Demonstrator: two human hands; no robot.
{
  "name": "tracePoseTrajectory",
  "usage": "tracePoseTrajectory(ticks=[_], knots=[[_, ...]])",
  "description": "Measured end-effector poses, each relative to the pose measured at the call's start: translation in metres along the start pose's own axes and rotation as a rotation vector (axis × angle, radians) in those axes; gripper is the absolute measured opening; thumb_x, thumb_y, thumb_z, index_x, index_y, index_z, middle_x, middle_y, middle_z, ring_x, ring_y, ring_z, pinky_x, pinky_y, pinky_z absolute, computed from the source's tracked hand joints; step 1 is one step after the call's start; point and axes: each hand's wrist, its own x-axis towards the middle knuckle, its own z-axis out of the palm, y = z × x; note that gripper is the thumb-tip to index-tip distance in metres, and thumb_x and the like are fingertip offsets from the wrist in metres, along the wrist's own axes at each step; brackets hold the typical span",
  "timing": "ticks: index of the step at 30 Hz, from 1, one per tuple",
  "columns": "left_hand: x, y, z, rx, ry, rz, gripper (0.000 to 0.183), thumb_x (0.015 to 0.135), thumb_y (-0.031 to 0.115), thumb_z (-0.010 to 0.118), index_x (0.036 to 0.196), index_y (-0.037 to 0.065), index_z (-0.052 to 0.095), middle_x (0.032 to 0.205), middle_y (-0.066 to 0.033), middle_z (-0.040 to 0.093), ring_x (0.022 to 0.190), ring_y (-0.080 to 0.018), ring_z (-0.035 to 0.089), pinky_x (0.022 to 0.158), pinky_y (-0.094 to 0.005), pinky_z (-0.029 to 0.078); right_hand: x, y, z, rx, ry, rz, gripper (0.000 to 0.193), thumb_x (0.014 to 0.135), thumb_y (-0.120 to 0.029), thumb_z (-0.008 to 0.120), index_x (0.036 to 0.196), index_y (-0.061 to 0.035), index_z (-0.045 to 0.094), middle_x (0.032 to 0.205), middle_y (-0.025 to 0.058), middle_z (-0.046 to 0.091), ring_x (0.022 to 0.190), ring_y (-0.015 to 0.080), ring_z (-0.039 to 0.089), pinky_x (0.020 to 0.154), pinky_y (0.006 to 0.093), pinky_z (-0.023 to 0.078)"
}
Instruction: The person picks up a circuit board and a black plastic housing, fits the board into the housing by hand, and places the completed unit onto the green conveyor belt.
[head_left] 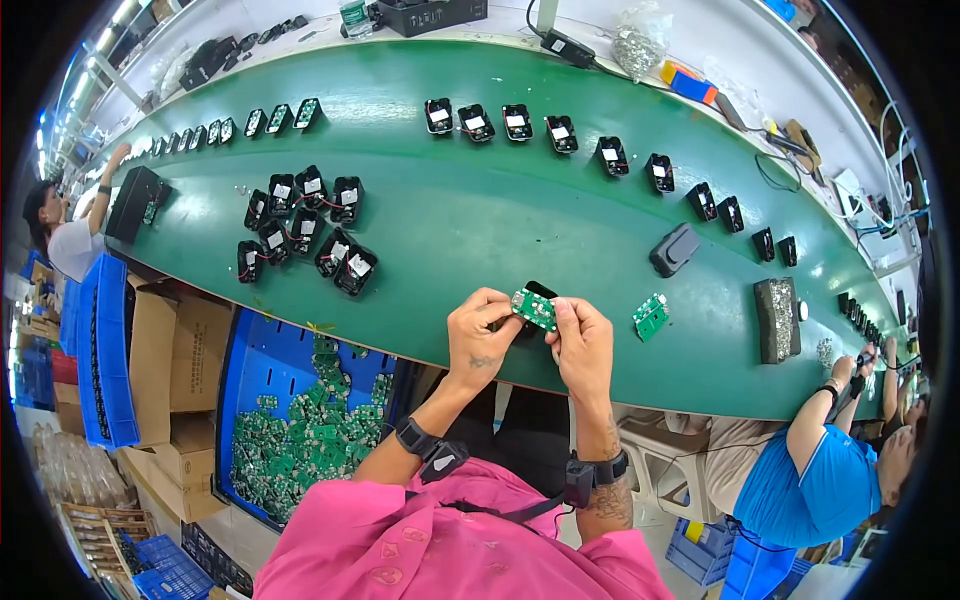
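Close to the table's front edge, a small green circuit board (535,310) is held between my two hands. My left hand (478,335) pinches its left end with thumb and fingers. At the right end, the thumb and fingers of my right hand (583,342) close on it. A black plastic housing (541,290) shows just behind the board; my fingers hide most of it, and I cannot tell which hand bears it. To the right of my right hand, another green circuit board (651,317) lies flat on the green table (450,270).
Several open black housings (304,228) with red wires cluster at left; more (516,122) line the back. A dark closed case (675,249) and an oblong block (777,320) sit right. A blue bin (255,370) holds many boards (315,430). Co-workers (815,480) sit at right.
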Motion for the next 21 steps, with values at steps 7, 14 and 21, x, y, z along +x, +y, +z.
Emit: tracePoseTrajectory(ticks=[7,14,21], knots=[[-0.002,-0.004,-0.004,0.006,-0.070,0.043,0.021,0.077,-0.002,0.075,0.098,-0.002,0.071,0.093,-0.0064,0.065,0.071,-0.0095,0.060,0.060,-0.0253,0.047,0.001,0.012,0.001,-0.218,0.102,-0.217,0.021,0.101,-0.018,0.059,0.102,0.0016,0.067,0.065,0.0009,0.060,0.051,0.0041,0.048,0.044,0.0228,0.036],[0.019,0.016,-0.027,-0.187,-0.373,-0.246,0.070,0.081,-0.002,0.069,0.146,0.001,0.043,0.139,-0.0116,0.042,0.076,-0.0101,0.061,0.062,-0.0221,0.049,-0.006,0.004,0.002,-0.540,0.244,-0.342,0.016,0.097,-0.012,0.061,0.103,0.0025,0.059,0.065,0.0116,0.061,0.053,0.0167,0.057,0.051,0.0333,0.044],[0.032,0.019,-0.013,-0.198,-0.676,-0.254,0.056,0.090,0.006,0.065,0.143,0.005,0.048,0.135,-0.0112,0.050,0.076,-0.0121,0.066,0.063,-0.0235,0.053,-0.002,0.018,-0.002,-0.557,0.265,-0.431,0.019,0.096,-0.013,0.063,0.107,0.0031,0.060,0.070,0.0155,0.065,0.057,0.0229,0.062,0.054,0.0358,0.046]])
